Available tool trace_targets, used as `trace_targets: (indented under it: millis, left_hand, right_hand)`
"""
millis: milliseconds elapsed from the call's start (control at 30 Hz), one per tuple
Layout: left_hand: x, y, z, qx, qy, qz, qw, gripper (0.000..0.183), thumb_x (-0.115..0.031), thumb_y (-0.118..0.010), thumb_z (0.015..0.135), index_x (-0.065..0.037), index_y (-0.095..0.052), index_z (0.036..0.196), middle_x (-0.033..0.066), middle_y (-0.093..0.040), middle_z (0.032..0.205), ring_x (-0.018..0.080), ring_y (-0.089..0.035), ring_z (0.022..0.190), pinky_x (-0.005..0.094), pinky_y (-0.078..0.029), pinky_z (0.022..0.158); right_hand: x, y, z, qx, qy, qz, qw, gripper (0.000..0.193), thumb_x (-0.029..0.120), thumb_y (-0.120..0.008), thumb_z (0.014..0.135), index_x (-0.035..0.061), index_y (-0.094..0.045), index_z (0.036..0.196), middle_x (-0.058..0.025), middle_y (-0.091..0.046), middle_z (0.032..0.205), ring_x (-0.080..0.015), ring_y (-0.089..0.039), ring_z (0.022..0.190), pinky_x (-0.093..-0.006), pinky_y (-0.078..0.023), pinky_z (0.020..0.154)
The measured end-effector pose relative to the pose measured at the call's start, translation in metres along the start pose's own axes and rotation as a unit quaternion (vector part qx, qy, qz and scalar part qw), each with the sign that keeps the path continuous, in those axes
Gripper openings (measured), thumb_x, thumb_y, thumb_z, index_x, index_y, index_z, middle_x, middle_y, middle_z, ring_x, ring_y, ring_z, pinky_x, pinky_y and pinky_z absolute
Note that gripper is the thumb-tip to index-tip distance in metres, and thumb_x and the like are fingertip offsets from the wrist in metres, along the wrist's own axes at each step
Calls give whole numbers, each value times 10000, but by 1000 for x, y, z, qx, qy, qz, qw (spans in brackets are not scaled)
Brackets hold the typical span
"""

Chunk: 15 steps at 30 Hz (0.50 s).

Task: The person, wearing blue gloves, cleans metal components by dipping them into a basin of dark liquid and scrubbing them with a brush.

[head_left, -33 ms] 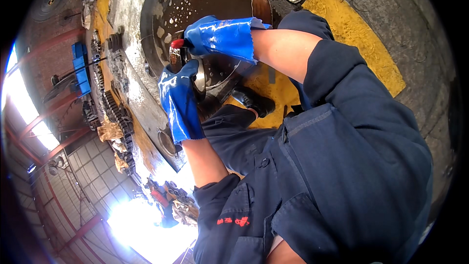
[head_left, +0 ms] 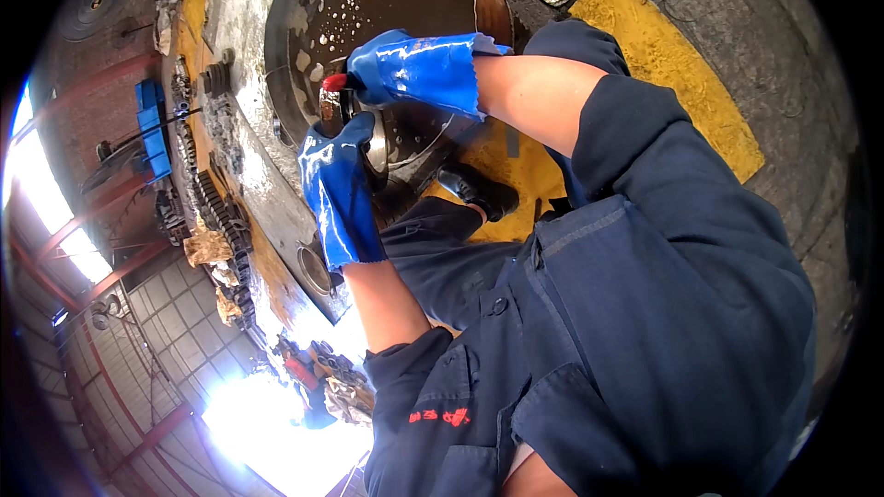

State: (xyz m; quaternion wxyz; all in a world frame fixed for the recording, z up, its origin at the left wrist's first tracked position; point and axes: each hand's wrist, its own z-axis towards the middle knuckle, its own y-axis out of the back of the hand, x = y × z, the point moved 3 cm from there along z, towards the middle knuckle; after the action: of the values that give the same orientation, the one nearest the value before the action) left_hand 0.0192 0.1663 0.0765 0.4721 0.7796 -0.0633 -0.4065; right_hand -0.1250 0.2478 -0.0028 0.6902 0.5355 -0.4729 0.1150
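- While the left grip [head_left: 337,155] grasps a ring [head_left: 379,147], the right grip [head_left: 376,69], at its 1 o'clock, clasps a red-tipped tool [head_left: 335,82].
- Scrubbing, I'd guess; next wants steady holding.

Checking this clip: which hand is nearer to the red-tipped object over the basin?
Right. The right hand appears to grip the red-tipped object, its red end showing; the left hand is lower in the picture, apart from it, at a metal ring.

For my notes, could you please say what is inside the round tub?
The tub holds brown liquid with whitish spots; anything beneath it or the right hand is hidden.
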Motion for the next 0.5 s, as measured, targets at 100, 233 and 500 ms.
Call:
trace_targets:
  millis: [100,233,500]
  left_hand:
    - [-1,1,-2,-6,-6,-10,1000,327,-203,-813,834,12,-758,1075,47,-725,844,155,-633,723,303,-483,684]
    - [-2,0,-3,-5,-14,-28,999,326,-209,-812,840,8,-760,1076,41,-718,839,154,-625,718,303,-481,687]
    - [-4,1,-5,-10,3,0,1000,337,-264,-828,836,-11,-764,1048,21,-682,791,140,-598,704,305,-462,672]
  right_hand:
    - [2,1,-3,-15,14,4,1000,243,295,-723,833,162,-831,1006,-111,-794,902,-344,-777,841,-433,-617,776]
    - [3,1,-2,-11,5,-4,1000,243,297,-723,831,161,-831,1001,-115,-794,904,-345,-778,843,-435,-617,776]
    - [0,0,-4,-25,17,8,1000,248,290,-717,827,152,-831,998,-122,-794,905,-341,-781,856,-433,-617,784]
